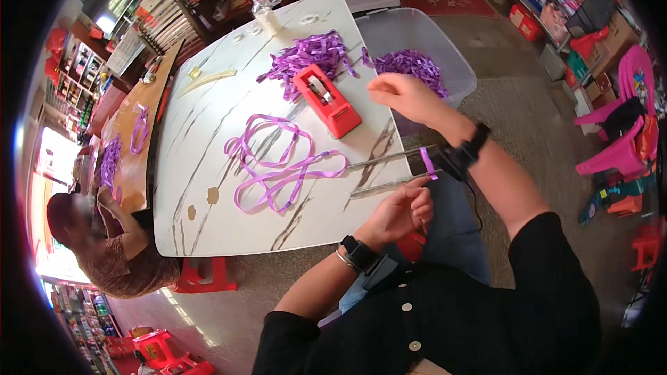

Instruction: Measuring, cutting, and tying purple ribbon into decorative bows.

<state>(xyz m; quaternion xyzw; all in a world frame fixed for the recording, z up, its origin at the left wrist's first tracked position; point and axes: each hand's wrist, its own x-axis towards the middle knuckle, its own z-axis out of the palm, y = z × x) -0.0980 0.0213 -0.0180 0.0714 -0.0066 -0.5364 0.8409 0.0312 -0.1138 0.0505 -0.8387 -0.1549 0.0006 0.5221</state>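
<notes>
My left hand (403,212) is closed at the near right table edge, its fingers curled and a fingertip against a purple ribbon loop (429,163). That loop goes round two thin metal rods (381,161) that reach over the tabletop. Farther off, my right hand (403,97) hovers between the table edge and the plastic bin, fingers bent and pressed together; anything in them is too small to make out. Left of it stands a red tape dispenser (340,116) with a clear roll. A long purple ribbon (267,175) lies in loose loops beside the rods.
Behind the dispenser is a heap of purple ribbons (306,59). A clear plastic bin (455,45) holds more of them. A plastic-wrapped roll (267,22) stands at the far edge. At left, another person (114,243) sits at a wooden table (132,159). Pink chairs (611,132) stand right.
</notes>
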